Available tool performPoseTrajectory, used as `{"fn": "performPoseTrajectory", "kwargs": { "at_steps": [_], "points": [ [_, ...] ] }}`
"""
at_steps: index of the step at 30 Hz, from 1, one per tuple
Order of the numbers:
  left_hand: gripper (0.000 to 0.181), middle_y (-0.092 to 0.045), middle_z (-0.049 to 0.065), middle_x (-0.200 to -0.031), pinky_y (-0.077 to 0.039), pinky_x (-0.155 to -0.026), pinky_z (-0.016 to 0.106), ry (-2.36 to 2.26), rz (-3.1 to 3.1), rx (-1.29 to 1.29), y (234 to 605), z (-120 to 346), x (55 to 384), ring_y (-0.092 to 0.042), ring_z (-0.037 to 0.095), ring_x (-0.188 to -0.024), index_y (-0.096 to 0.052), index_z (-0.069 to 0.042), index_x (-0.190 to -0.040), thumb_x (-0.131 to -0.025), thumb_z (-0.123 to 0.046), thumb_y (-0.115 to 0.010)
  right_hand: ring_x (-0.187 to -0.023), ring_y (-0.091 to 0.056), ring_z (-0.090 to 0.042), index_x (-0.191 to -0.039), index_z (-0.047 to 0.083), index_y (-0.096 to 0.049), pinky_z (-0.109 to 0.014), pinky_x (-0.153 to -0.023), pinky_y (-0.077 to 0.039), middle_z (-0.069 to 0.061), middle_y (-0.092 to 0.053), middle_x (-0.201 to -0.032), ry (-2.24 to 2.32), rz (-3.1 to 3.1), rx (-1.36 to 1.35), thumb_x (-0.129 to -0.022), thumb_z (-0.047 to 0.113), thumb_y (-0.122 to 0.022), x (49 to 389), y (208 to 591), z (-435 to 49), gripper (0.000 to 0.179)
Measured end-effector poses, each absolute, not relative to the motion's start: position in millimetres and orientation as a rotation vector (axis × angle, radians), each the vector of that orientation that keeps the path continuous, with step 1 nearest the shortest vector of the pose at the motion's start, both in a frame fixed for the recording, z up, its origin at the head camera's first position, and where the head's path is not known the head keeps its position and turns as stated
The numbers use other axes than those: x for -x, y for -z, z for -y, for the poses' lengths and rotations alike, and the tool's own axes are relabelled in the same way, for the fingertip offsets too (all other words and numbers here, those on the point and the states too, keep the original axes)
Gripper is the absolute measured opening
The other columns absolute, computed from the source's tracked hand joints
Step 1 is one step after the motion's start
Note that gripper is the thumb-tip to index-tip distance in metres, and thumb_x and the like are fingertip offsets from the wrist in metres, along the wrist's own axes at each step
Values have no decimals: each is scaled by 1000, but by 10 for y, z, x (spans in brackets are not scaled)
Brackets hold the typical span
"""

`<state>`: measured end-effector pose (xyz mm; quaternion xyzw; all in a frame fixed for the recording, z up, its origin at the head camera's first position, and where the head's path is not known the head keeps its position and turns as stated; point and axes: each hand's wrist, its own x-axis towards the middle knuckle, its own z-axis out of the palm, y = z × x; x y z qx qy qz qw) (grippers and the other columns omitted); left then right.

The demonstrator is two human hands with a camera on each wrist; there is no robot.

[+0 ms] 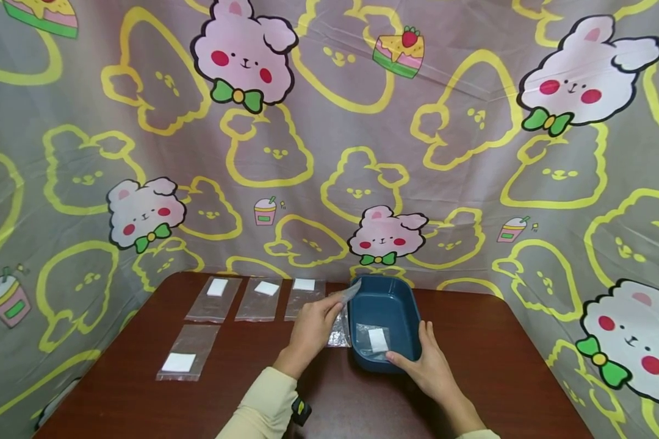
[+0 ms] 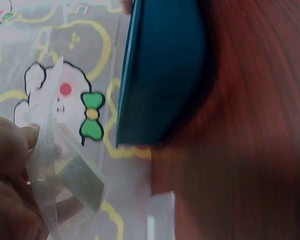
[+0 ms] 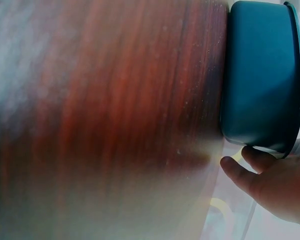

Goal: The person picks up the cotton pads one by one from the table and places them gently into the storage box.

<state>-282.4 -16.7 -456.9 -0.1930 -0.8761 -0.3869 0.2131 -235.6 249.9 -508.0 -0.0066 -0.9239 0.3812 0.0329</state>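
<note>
My left hand (image 1: 313, 329) pinches a clear plastic bag (image 1: 352, 292) at the left rim of a deep blue tray (image 1: 387, 308). In the left wrist view this bag (image 2: 82, 182) hangs from thumb and fingers, with a flat pale piece inside. My right hand (image 1: 434, 369) grips the tray's near right corner, thumb over the near rim and fingers along the right side. Inside the tray, near its front, lies another clear bag (image 1: 365, 346) with a white square in it. Partly hidden by my left hand, a further clear bag (image 1: 338, 334) lies against the tray's left side.
Three clear bags with white pieces lie along the back of the brown table (image 1: 252, 366): a left one (image 1: 208, 305), a middle one (image 1: 258, 306) and a right one (image 1: 298, 305). One more bag (image 1: 189, 341) lies nearer, at left. A patterned curtain (image 1: 318, 134) surrounds the table.
</note>
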Motion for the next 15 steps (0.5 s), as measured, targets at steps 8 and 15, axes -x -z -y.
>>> {"fn": "performPoseTrajectory", "kwargs": {
  "at_steps": [8,15],
  "points": [
    [29,-73,2,-116,-56,-84,41,1095,2499,621,4455,-193,2844,-70,17,-95,-71,-21,-129,-101,-24,-62,-146,-13,-51,-156,-10,-11,-63,-113,-23,-32,-2,-162,-1151,2835,16,-83,54,-78,2357,5054,-2520,119],
    [29,-73,3,-116,-57,-81,38,1035,2509,692,4439,-356,2890,-71,18,-93,-71,-19,-129,-102,-23,-61,-146,-13,-51,-155,-12,-10,-62,-113,-22,-34,-1,-161,-1165,2826,6,-82,54,-78,2356,5068,-2501,120]
  ]
}}
